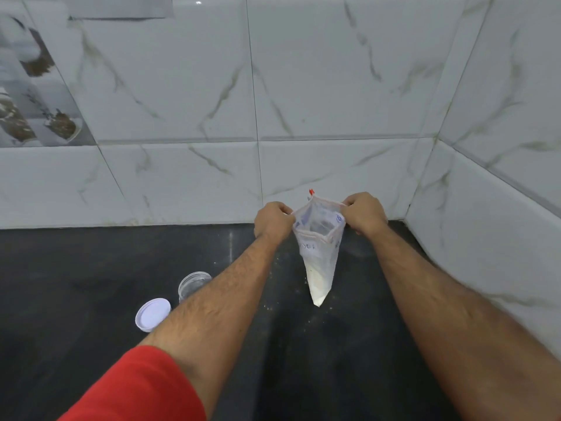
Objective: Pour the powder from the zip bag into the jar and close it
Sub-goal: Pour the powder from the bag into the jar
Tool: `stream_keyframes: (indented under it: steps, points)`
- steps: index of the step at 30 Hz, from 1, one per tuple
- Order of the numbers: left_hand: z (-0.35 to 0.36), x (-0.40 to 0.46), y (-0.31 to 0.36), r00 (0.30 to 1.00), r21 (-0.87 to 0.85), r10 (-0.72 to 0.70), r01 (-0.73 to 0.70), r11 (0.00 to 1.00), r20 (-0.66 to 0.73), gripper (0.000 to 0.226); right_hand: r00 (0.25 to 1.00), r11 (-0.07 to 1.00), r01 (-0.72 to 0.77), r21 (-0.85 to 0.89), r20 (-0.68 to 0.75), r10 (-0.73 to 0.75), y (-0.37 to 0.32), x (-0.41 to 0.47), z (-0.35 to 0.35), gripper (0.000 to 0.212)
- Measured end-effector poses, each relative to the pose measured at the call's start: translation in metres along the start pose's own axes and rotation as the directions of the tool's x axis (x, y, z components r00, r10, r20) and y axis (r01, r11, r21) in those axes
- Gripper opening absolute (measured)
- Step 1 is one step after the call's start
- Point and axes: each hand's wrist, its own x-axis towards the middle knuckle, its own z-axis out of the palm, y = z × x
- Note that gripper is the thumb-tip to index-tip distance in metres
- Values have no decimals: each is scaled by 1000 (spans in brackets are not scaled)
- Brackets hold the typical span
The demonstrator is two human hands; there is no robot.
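I see my left hand (273,221) and my right hand (365,212) both closed on the top of the zip bag (318,253), one on each side of its mouth. The fingers (349,205) of each hand are curled tight and pinch the rim, pulling the opening wide so the inside shows. The bag hangs upright between them, tapering to a point whose tip is at or just above the table (76,268); I cannot tell whether it touches. Pale powder (317,284) sits in the lower part of the bag, and there is handwriting on its side. To the left, near my left forearm, stands the clear jar (191,284) with its top open, partly hidden by the arm. Its white lid (151,314) lies flat just beside it, closer to me. The table is dark and lightly speckled with crumbs. White marbled wall tiles (334,86) rise behind it and at the right, forming a corner. A red sleeve (136,390) covers my left upper arm.
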Motion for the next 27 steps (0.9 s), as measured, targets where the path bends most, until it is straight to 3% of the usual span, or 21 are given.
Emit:
stream_keyframes:
  steps: [3,7,10,13,17,20,23,27]
  points:
    - [-19,9,-9,998,-38,7,-10,999,-64,17,996,989,7,146,-89,6,-1,3,-14,26]
    - [-35,17,-12,996,-83,75,-78,993,-45,15,992,969,81,232,-114,-56,-21,4,-24,24]
    - [-38,17,-22,997,-57,67,-65,996,31,17,988,981,143,133,-86,-132,-31,-4,-16,24]
    - [-32,8,-36,989,-44,76,-71,997,127,36,972,978,206,-39,-107,-209,-30,-22,2,26]
    - [-22,-7,-44,970,-147,171,-146,978,175,55,952,953,275,-130,-102,-288,-26,-43,25,28]
    - [-18,-15,-52,977,-107,190,-180,978,92,48,934,931,322,-175,-103,-342,-26,-53,35,28]
    - [-17,-25,-59,971,-20,237,-237,971,1,23,919,915,333,-226,-140,-369,-28,-59,42,30]
    - [-19,-36,-73,937,73,333,-341,937,106,15,923,917,274,-290,-189,-335,-28,-58,46,31]
